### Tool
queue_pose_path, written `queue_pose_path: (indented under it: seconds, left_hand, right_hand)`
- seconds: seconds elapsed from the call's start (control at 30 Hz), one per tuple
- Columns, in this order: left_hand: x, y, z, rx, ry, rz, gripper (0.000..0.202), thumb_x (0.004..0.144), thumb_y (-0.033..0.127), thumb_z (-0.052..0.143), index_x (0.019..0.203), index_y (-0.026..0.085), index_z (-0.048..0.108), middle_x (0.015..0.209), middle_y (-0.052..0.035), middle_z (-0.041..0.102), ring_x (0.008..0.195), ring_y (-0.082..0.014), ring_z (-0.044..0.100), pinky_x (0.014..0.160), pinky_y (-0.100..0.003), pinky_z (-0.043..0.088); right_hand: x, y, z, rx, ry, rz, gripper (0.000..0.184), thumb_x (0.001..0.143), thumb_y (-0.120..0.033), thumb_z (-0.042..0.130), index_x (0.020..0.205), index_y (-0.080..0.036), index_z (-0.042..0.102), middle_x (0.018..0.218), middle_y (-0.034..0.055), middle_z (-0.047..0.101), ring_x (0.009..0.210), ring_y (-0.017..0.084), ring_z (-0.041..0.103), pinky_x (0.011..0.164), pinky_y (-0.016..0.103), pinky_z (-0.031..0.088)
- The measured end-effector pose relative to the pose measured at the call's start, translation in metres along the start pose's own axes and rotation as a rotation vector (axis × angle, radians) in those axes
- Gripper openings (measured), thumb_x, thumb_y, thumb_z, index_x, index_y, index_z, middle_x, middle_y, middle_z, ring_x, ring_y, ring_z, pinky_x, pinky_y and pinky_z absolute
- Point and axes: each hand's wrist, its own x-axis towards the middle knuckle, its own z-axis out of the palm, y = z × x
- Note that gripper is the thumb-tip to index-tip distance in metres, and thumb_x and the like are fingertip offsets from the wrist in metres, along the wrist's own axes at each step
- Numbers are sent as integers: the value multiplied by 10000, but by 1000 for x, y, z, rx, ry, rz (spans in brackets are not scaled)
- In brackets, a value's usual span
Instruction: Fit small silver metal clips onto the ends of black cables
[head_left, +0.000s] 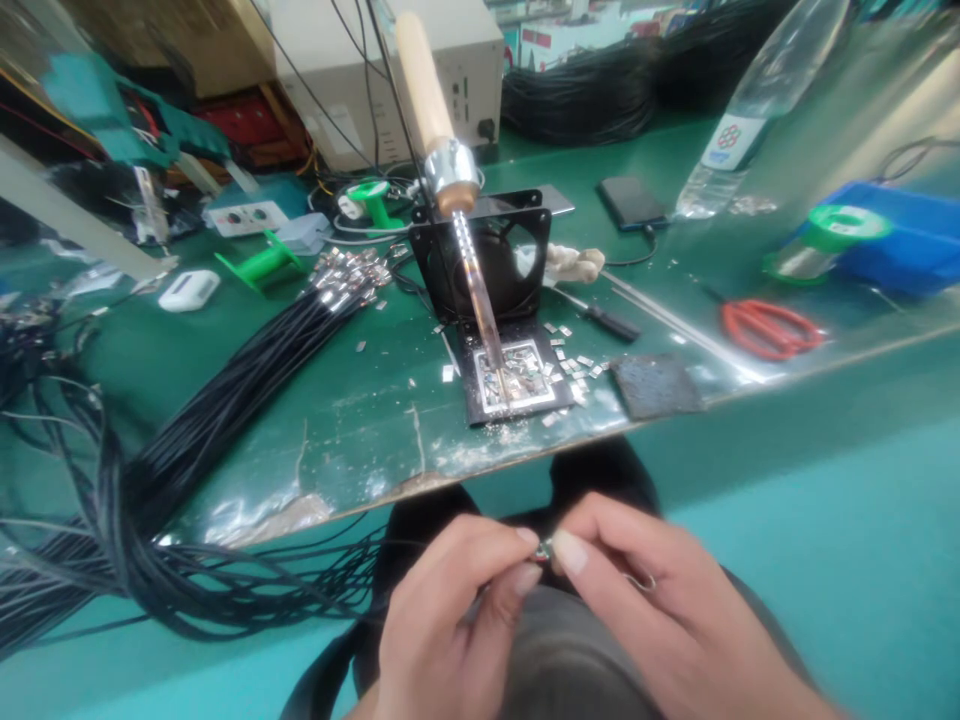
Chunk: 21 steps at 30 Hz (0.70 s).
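Note:
My left hand (465,600) and my right hand (652,600) meet above my lap, in front of the table edge. Between the fingertips is a small circuit board piece (543,551), green and silver with a touch of red; the fingers hide most of it. Both hands are closed in a pinch on it. A short curl of thin pale wire (642,582) sticks out by my right fingers. Beyond the hands, a soldering iron (476,270) with a wooden handle points down at a square tray (484,405) holding small metal bits. A black fan frame (480,265) stands behind it.
Bundled black cables (225,400) with metal ends lie on the left and hang over the edge. Small metal pieces (577,370) are scattered beside a dark pad (654,388). Red-handled scissors (771,328), a blue bin (907,240) and a bottle (724,145) stand right.

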Motion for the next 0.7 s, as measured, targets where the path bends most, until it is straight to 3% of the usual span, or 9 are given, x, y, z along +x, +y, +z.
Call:
queue_pose_path:
  seconds: [0.17,0.4,0.57,0.7]
  left_hand:
    - [1,-1,0,-8,-4,7,299,985,17,655,1183,229,722,996,-14,720,629,-75,613,561,-174,535]
    - [2,0,1,-21,11,-18,261,986,32,651,1123,243,720,959,-9,711,840,-139,723,789,-232,611]
    - [3,3,0,-7,38,-122,276,971,108,711,1183,285,717,935,25,724,783,-113,724,728,-181,596]
    - [7,7,-3,0,13,-133,222,974,130,713,1128,288,742,978,25,744,857,-112,733,761,-164,590]
  right_hand:
    - [2,2,0,10,-8,21,368,1037,-426,466,734,-226,527,661,-32,475,615,136,436,562,248,387]
    - [3,0,0,33,-12,52,376,1026,-450,473,731,-224,525,662,-30,463,617,139,421,560,258,379]
    - [3,1,2,2,3,32,381,1040,-444,458,739,-222,530,668,-28,476,617,138,428,560,258,386]
    - [3,3,3,-31,2,16,389,1051,-438,443,737,-224,528,661,-30,470,608,137,425,552,258,383]
